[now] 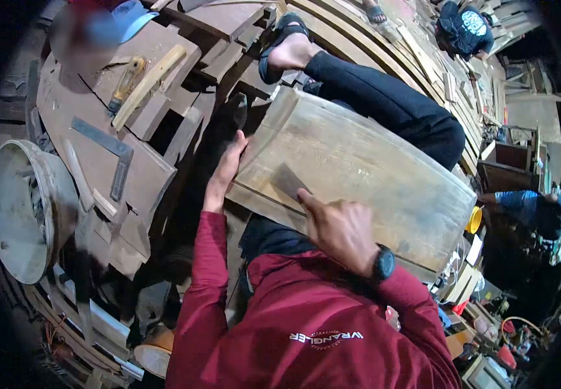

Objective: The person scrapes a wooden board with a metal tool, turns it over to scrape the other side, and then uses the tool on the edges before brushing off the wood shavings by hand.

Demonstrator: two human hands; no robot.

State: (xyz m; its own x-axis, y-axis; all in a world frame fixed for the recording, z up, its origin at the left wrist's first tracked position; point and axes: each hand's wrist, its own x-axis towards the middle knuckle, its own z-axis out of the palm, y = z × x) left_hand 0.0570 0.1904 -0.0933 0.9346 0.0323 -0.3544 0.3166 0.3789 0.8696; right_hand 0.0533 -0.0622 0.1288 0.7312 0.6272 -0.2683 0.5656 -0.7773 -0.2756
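A wide wooden panel with a raised strip at its left end lies tilted across my lap. My left hand grips that left end, some of its fingers hidden below the edge. In my right hand, a flat metal scraper is held with its blade against the panel's face, left of the middle. The index finger presses along the blade. A dark watch is on the right wrist.
On a wooden work surface at left lie a metal try square, a tool with a wooden handle and wood offcuts. A bucket stands beside it. Another person's leg extends behind the panel. Two more people work at right.
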